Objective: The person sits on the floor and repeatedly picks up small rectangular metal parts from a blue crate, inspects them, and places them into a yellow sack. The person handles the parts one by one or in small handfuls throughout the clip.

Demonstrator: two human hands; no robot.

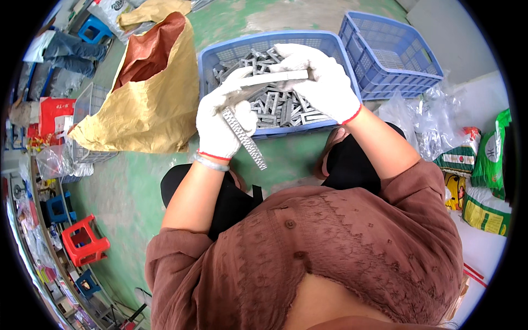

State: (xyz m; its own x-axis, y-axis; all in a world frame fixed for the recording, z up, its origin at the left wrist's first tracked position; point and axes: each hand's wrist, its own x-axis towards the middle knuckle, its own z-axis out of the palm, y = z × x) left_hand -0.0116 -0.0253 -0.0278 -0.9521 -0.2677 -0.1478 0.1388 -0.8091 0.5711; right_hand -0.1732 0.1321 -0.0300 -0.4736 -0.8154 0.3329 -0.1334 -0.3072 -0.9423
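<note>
Both my hands wear white knit gloves with red cuffs and are raised over a blue plastic crate [275,37]. Between them they hold a flat, pale metal bar [272,78]. My left hand [217,118] grips the bar's left end, and a second grey metal strip with a notched, patterned face [245,140] slants down out of that palm. My right hand [330,82] is closed round the bar's right end. Below the hands, the crate is filled with a loose heap of grey metal pieces [286,107], several of them narrow rectangular frames. The gloves hide part of the heap.
An open tan sack [159,121] with a red-brown lining stands left of the crate. Another blue crate [393,55] is at the right, beside clear plastic bags [434,121] and printed sacks [489,154]. A red stool [85,240] stands left. Another person's legs [74,52] show far left.
</note>
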